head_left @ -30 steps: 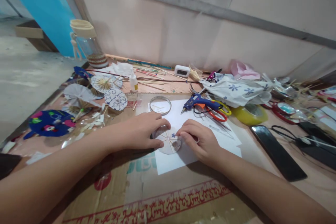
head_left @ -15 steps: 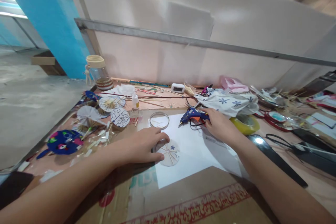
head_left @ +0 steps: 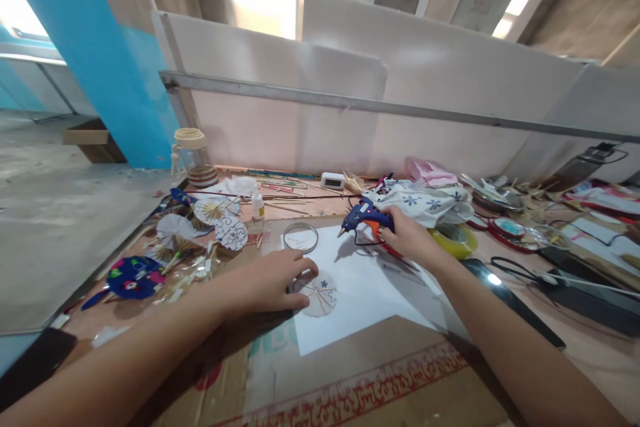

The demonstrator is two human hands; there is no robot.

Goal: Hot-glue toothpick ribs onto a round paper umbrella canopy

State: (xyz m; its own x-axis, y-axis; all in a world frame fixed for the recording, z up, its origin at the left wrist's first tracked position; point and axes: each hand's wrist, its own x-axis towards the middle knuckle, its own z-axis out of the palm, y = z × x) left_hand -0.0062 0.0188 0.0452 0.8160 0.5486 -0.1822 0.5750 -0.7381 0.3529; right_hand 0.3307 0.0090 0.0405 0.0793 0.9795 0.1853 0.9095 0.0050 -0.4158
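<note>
My right hand (head_left: 407, 235) is wrapped round the handle of a blue hot glue gun (head_left: 367, 217). Its nozzle points left and down, raised over a white sheet of paper (head_left: 360, 307). On the sheet lies a small round fan (head_left: 323, 297), pale with thin sticks spreading from its middle and a blue flower. My left hand (head_left: 280, 277) holds the fan's left edge, thumb and forefinger curved onto it with a gap between them. Just beyond that hand, a thin round hoop (head_left: 301, 238) rests partly on the paper.
Several finished round fans (head_left: 231, 232) and a dark blue patterned one (head_left: 135, 277) lie at left. A glue bottle (head_left: 257, 205) and a jar (head_left: 197, 160) stand farther back. To the right are yellow tape (head_left: 456, 241), flowered cloth (head_left: 425, 202) and a black phone (head_left: 513, 303). Cardboard (head_left: 380, 380) lies underneath.
My right hand has lifted the glue gun off the paper, its cord hanging below. The left hand stays at the fan's edge. The camera view has tipped up slightly.
</note>
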